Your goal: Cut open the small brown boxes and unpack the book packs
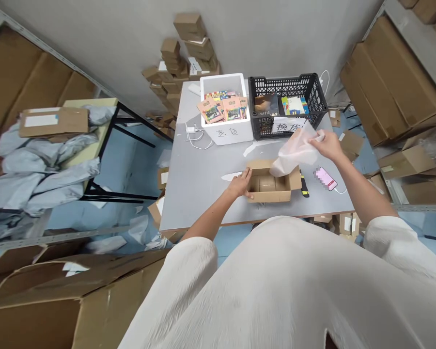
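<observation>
Big grey desk (192, 179) here, black crate (263, 128) planted in its far right corner, white bin (228, 135) right beside it along the far edge! Near the middle of the near edge sits the open box (271, 197), and over its right half hangs a pale sheet of wrap (294, 152). The right hand (327, 144) pinches its upper right end; the left hand (241, 184) is spread at the box's left end, and how hard it squeezes I can't tell. That wrap looks featherlight, soft, easily torn, so a gathered edge is the hold; the box looks light but stiff, best taken by its walls. Phone (327, 179) toward the right edge, knife (304, 186) just beside the box
</observation>
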`<state>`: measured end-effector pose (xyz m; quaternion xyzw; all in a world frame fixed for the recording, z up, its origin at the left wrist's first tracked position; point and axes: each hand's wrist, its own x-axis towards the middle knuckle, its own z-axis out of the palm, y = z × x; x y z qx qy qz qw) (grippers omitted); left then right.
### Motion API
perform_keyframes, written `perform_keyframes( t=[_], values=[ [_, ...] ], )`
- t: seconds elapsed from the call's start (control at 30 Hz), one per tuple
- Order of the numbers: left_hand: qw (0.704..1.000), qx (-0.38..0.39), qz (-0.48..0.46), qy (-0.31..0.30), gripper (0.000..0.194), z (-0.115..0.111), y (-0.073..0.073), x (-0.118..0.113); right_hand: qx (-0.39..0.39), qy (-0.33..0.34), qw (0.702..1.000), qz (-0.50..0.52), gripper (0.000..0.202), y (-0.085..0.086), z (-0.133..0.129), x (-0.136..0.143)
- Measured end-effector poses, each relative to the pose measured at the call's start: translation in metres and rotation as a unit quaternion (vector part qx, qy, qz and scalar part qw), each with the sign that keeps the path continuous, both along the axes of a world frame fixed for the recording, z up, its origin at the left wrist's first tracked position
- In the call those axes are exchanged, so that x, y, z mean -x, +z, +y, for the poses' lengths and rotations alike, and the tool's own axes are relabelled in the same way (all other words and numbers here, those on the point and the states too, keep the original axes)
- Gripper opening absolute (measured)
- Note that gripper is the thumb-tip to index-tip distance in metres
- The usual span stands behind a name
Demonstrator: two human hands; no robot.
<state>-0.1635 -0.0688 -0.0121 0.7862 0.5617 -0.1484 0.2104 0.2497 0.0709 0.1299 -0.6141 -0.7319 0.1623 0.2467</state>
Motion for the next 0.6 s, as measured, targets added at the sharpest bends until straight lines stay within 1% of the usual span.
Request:
perform_keyframes(
  t=[0.07, 0.17, 0.27, 0.33, 0.43, 0.53, 0.6],
  values=[
    [1.0, -0.004, 0.004, 0.0, 0.16, 0.0, -0.002, 0.0, -0.016, -0.052, 0.998, 0.009, 0.039, -0.004, 0.006, -0.021],
    [1.0, -0.01, 0.011, 0.005, 0.16, -0.001, -0.004, 0.0, -0.042, -0.127, 0.991, 0.029, 0.042, -0.021, 0.009, -0.047],
    [1.0, -0.006, 0.019, 0.01, 0.16, -0.002, -0.004, 0.0, -0.023, -0.207, 0.977, 0.041, 0.039, -0.032, 0.008, -0.069],
    [1.0, 0.0, 0.024, 0.015, 0.161, -0.001, -0.003, -0.001, 0.009, -0.252, 0.967, 0.034, 0.034, -0.031, 0.008, -0.084],
    [0.999, 0.009, 0.033, 0.02, 0.16, 0.002, -0.001, -0.003, 0.024, -0.289, 0.957, 0.014, 0.033, -0.02, 0.011, -0.108],
    [0.999, 0.012, 0.047, 0.016, 0.16, 0.004, 0.002, -0.005, -0.004, -0.297, 0.955, -0.001, 0.036, -0.01, 0.015, -0.128],
    [0.998, 0.01, 0.055, 0.012, 0.161, 0.004, 0.003, -0.005, -0.025, -0.286, 0.958, -0.005, 0.037, -0.009, 0.015, -0.134]
  ],
)
